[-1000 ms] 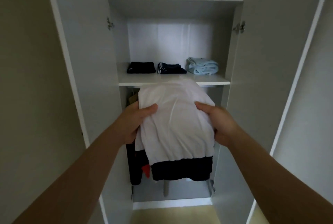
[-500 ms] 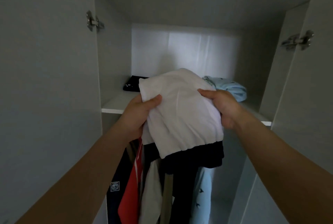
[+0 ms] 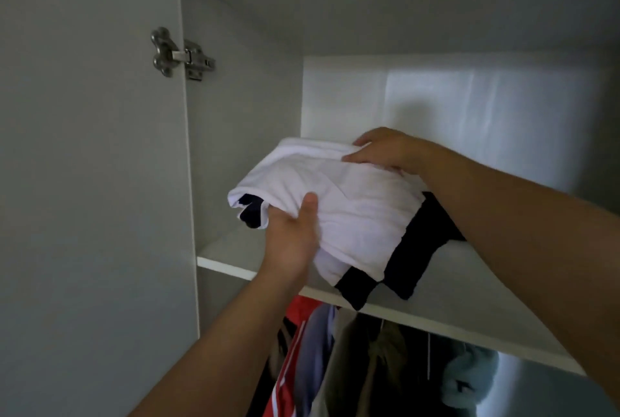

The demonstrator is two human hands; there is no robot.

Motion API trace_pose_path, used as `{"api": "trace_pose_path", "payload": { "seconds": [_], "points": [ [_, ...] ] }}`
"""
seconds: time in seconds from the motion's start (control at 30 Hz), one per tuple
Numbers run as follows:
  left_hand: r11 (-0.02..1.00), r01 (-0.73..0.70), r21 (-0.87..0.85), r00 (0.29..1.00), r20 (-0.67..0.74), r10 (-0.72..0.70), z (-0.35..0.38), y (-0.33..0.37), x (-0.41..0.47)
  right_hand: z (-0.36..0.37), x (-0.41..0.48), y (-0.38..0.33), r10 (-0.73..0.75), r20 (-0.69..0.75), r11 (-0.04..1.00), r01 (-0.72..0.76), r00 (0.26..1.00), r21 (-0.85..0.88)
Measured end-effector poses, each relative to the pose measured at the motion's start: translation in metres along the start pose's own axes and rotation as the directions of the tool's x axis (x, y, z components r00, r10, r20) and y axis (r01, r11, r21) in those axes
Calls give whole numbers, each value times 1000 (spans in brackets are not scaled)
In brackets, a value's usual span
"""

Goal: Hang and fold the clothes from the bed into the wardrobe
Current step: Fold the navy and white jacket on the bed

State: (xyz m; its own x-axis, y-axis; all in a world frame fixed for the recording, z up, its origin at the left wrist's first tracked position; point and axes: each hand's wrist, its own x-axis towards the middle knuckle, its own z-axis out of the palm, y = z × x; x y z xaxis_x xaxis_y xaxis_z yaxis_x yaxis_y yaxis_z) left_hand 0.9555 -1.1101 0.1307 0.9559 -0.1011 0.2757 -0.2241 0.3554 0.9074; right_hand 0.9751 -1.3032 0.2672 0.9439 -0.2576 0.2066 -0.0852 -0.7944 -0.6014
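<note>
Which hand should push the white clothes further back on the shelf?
Probably the left hand: it grips the white garment at its near edge by the shelf front, so it can push straight inward. The right hand holds the far edge, better for steadying.

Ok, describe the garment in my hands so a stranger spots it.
Inside the open wardrobe, find the upper shelf. Over it, left hand and right hand grip a folded garment. It is white with dark trim; the hanging clothes below are coloured.
</note>
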Motion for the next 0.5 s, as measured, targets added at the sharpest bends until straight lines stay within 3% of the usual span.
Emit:
{"api": "trace_pose_path", "payload": {
  "seconds": [0.07, 0.13, 0.17, 0.2, 0.27, 0.37, 0.43, 0.5],
  "points": [
    [981, 188, 48, 982, 12, -189, -1, -9, 23, 19, 30, -3, -155, -99, 929, 111, 983, -353],
    [893, 346, 288, 931, 18, -366, -18, -18, 38, 49, 41, 1, -232, 23, 805, 205, 973, -558],
    [827, 338, 449, 927, -8, -374, -29, -21, 45, 65, 42, 5, -217, 133, 761, 253, 967, -598],
    [739, 263, 620, 951, -35, -308, -40, -23, 53, 81, 41, 10, -197, 230, 731, 299, 953, -613],
    [457, 56, 888, 997, -23, -77, -57, -23, 70, 104, 32, 18, -194, 319, 697, 359, 928, -620],
    [68, -168, 983, 966, 151, 212, -69, -29, 93, 121, 12, 23, -200, 373, 698, 399, 906, -595],
    [-185, -269, 945, 923, 308, 230, -75, -34, 108, 125, -1, 26, -193, 412, 718, 414, 891, -559],
    [-296, -347, 890, 913, 393, 112, -79, -41, 124, 131, -10, 34, -220, 433, 648, 463, 874, -605]
  ]
}}
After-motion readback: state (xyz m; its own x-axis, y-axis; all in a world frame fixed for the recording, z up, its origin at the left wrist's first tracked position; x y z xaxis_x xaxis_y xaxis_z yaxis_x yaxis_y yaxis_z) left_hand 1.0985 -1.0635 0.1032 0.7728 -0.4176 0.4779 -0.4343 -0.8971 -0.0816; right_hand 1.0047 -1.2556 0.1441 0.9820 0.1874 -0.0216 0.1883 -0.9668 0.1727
